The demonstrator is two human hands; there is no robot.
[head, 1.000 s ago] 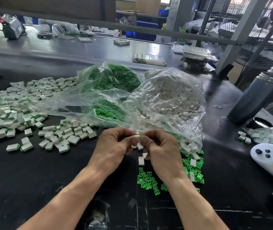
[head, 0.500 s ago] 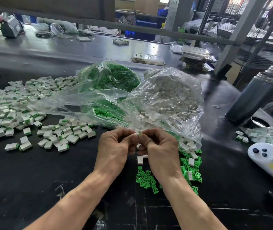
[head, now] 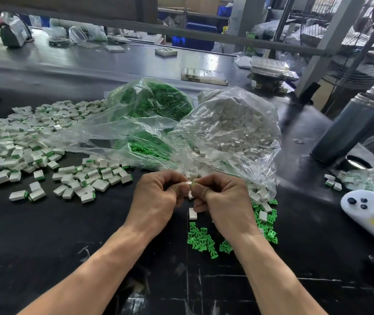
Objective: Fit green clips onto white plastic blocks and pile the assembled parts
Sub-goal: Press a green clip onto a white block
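My left hand point(head: 156, 198) pinches a small white block point(head: 186, 183) at mid-table. Pressed against it from the right, my right hand point(head: 224, 201) pinches a green clip point(head: 195, 183) at the block's end. Both hands touch fingertip to fingertip. Loose green clips point(head: 200, 241) lie on the black table below my right hand, with a few loose white blocks point(head: 192, 213) among them. A wide pile of assembled parts point(head: 22, 146) covers the table's left side. Behind my hands stand a clear bag of green clips point(head: 151, 103) and a clear bag of white blocks point(head: 233, 130).
A dark metal flask point(head: 349, 128) stands at the right, with a white controller-like device point(head: 367, 212) and another bag of parts point(head: 372, 183) near the right edge. Trays and boxes lie at the far side of the black table point(head: 45, 235). A metal rail crosses the top.
My hands stay together at the same place, still pressing the clip and block together. The view has shifted very slightly; nothing on the table has moved.
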